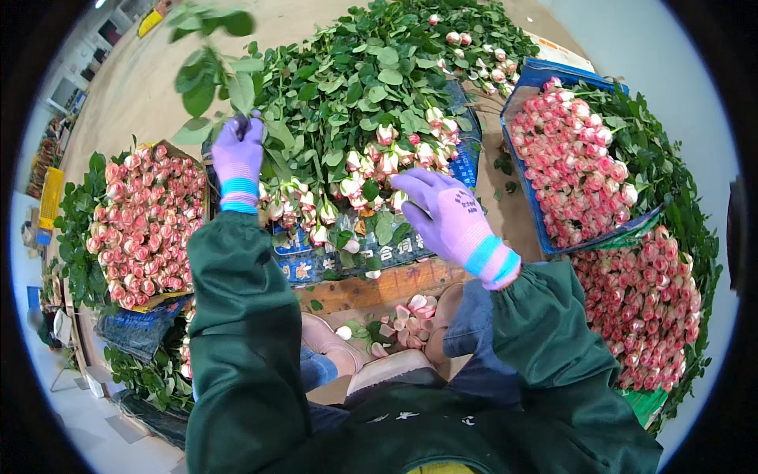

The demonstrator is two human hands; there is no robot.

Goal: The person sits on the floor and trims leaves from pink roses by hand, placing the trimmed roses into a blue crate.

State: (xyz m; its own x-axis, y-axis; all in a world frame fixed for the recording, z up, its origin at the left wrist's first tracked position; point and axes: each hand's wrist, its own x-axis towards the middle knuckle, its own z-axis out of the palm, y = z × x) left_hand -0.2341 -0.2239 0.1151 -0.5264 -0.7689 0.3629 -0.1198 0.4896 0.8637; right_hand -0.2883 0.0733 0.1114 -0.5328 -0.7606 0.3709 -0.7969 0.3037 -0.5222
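Observation:
My left hand (238,145), in a purple work glove, is closed around a leafy rose stem (210,80). The stem's leaves stick up above the fist and look blurred; its flower head cannot be made out. My right hand (441,213), gloved alike, hovers at the near side of the pile with its fingers apart and nothing visible in them. Just beyond its fingertips are pink-and-white rose heads (388,163). Behind them spreads a heap of green rose foliage (349,89). The loose roses lie on a blue printed sheet (314,266) that bears writing.
A wrapped bundle of pink roses (151,225) stands at left. At right are a bundle in a blue wrapper (568,172) and another rose bundle (645,314) below it. A wooden board (379,287) edges the work surface. Fallen petals (411,323) lie between my feet.

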